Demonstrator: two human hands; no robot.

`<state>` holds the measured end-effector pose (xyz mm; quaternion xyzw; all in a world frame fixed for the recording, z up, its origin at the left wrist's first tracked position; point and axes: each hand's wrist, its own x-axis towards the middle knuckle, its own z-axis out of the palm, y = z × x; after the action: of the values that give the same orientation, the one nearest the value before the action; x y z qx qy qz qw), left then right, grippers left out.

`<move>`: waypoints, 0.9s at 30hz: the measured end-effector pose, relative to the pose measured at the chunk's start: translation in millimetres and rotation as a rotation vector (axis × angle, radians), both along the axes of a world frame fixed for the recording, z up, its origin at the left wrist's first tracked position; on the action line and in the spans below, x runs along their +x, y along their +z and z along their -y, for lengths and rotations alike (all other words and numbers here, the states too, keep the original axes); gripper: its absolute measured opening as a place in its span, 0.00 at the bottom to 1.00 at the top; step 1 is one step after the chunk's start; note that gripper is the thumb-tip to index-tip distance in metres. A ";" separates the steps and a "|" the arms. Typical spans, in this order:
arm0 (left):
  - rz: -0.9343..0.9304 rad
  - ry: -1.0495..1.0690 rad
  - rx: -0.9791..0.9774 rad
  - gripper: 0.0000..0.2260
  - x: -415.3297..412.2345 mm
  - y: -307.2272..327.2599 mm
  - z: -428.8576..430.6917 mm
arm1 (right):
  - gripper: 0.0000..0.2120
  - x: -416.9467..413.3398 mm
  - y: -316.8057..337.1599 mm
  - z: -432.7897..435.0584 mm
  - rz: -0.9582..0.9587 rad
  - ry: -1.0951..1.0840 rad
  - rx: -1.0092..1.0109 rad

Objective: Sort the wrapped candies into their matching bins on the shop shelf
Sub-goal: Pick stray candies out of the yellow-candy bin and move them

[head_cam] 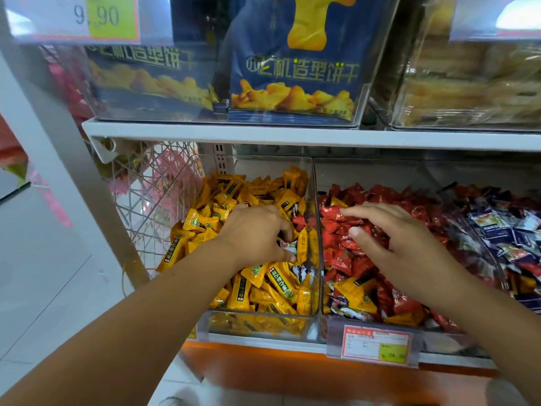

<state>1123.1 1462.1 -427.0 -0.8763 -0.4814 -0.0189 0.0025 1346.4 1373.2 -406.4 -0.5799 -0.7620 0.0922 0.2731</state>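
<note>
My left hand (257, 232) is curling into the yellow bin (263, 168), thumb and fingers pinching a white-and-dark candy (288, 246) that doesn't belong there. A red stray (298, 220) is lying just beyond those fingertips. My right hand (392, 238) is resting loose and flat on the red candies (345, 250) in the red bin (366, 174), gripping nothing. Yellow strays (354, 288) are sitting beneath that wrist, so I judge plenty of sorting is waiting.

Yellow candies (257, 285) fill one bin, red candies (345, 253) the next; blue biscuit bags (292, 68) above.
</note>
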 end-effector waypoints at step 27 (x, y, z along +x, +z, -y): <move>0.050 -0.167 -0.117 0.15 1.9 -4.6 15.4 | 0.18 4.7 -2.2 3.1 -0.038 -0.029 0.003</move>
<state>1125.0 1446.8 -431.6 -0.9112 -0.4070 -0.0127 -0.0625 1351.2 1370.1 -408.6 -0.5888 -0.7483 0.0978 0.2896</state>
